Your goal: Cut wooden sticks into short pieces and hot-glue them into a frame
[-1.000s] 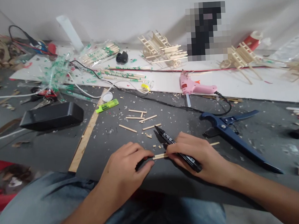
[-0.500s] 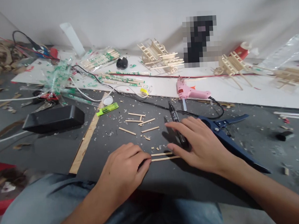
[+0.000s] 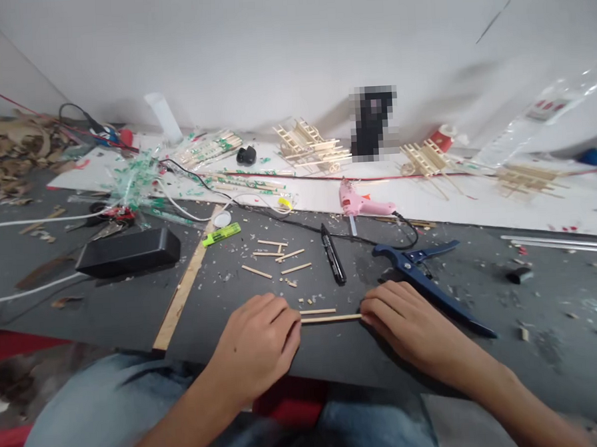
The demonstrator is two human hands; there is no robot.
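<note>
Two thin wooden sticks lie nearly parallel near the table's front edge. My left hand (image 3: 262, 342) pinches their left ends, which its fingers hide. The nearer, longer wooden stick (image 3: 331, 318) reaches across to my right hand (image 3: 401, 318), whose fingers are closed on its right end. The farther, shorter stick (image 3: 319, 311) stops short of the right hand. Beyond the hands rests a black marker (image 3: 333, 255). Several short cut sticks (image 3: 280, 253) and tiny offcuts (image 3: 302, 301) are scattered behind the left hand. Right of the marker sits a dark blue cutter (image 3: 426, 283).
A pink glue gun (image 3: 365, 203) with a black cord lies behind the marker. Small wooden cart models (image 3: 309, 146) stand along the white board (image 3: 502, 206). To the left are a black box (image 3: 130, 251), a green-yellow highlighter (image 3: 222, 234) and plastic wrappers (image 3: 138, 175).
My right hand has come down from beside the marker and closed on the longer stick's right end. The left hand stays at the left ends. The view has shifted slightly.
</note>
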